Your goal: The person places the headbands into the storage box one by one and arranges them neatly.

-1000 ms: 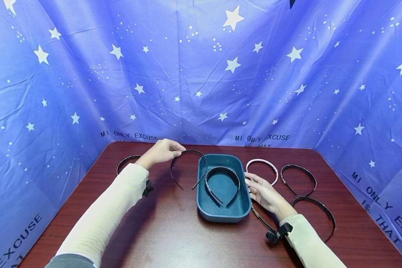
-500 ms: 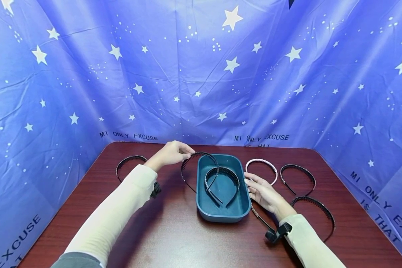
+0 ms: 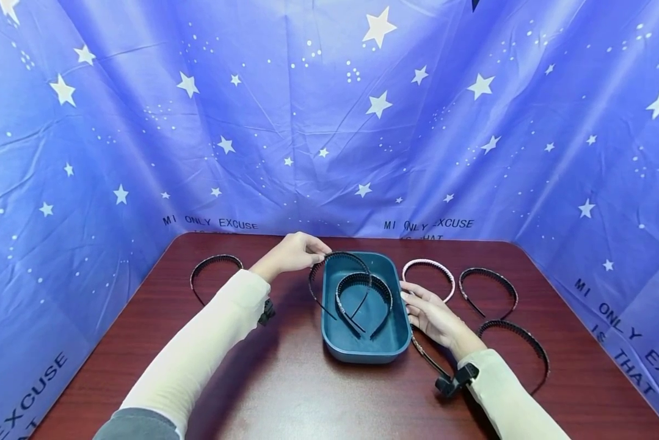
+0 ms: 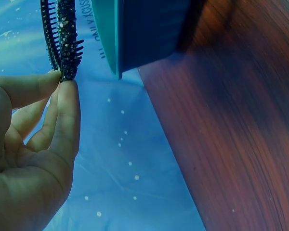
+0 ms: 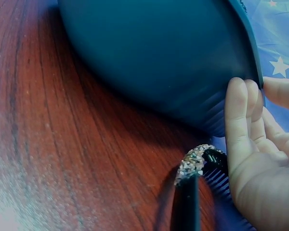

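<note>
Here, in the head view, the left hand [image 3: 292,252] is pinching a black headband [image 3: 340,278] at the top of its arc. From this pinch the two legs are hanging down and toward the person, over the left rim of the tray [image 3: 362,355], and they are crossing a second headband [image 3: 364,299] that is lying inside. The right hand [image 3: 430,315] is resting with straight fingers against the tray's right wall and is gripping nothing. Right of it, three more headbands are lying on the table [image 3: 285,391], and one more [image 3: 215,269] is lying left of the left hand.

In the left wrist view, the thumb and fingers [image 4: 67,115] are closing on the toothed band [image 4: 66,38] from both sides; the band is sparkling with small grains. I judge it is light and springy, thin, with a rough surface that is not slipping easily. The top of the arc is the good place to hold, because the legs are flexing and can catch on the teeth of the other band.

In the right wrist view, the fingertips [image 5: 241,110] are touching the ribbed wall of the tray [image 5: 149,57], and a glittery band end [image 5: 195,163] is lying just below the palm; the head view is hardly showing it.
</note>
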{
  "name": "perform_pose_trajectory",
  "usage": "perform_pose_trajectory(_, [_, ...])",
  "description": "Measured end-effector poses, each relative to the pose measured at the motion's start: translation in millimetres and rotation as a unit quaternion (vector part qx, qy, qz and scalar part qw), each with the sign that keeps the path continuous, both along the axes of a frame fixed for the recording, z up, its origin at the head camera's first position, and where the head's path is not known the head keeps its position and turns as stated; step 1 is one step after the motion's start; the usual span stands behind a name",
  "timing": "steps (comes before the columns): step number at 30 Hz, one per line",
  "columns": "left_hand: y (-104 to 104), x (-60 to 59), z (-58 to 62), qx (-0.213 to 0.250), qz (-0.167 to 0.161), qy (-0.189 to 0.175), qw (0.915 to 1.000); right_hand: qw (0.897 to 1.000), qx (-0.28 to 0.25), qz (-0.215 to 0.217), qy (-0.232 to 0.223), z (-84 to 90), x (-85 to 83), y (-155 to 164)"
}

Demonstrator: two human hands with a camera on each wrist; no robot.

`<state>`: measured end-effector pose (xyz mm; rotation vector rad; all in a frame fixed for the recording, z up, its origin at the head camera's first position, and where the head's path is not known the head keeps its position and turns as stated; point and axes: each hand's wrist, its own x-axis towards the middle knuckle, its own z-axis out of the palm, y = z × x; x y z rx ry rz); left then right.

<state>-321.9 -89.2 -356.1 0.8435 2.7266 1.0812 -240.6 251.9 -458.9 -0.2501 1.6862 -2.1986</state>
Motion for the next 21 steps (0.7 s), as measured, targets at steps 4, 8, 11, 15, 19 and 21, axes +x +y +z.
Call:
perform_pose_trajectory(4, [9.4,-0.7,-2.4,0.000,-0.007,0.002,1.0000,1.000,0.004,-0.001,-0.003,0.9,-0.2,-0.9])
perform_pose_trajectory(8, [17.1,-3.1,-5.7,0.007,-0.006,-0.005,0.9999,1.000,0.006,-0.002,-0.002,1.6,0.4,-1.5])
perform_pose_trajectory(11, [20.7,-4.7,-8.5,0.010,-0.003,-0.007,0.9999,1.000,0.006,-0.001,0.000,1.6,0.8,-1.8])
perform_pose_trajectory(15, [24.5,-5.5,-11.7,0.008,0.002,-0.007,0.9999,1.000,0.003,-0.001,0.000,1.4,0.9,-2.0])
perform_pose_trajectory(19, [29.4,-4.9,-13.7,0.010,0.012,-0.013,0.9998,1.000,0.002,-0.002,0.000,0.7,0.7,-1.6])
perform_pose_trajectory(21, [32.5,-4.8,-14.9,0.014,0.015,-0.016,0.9997,1.000,0.001,-0.004,0.002,0.2,0.8,-1.1])
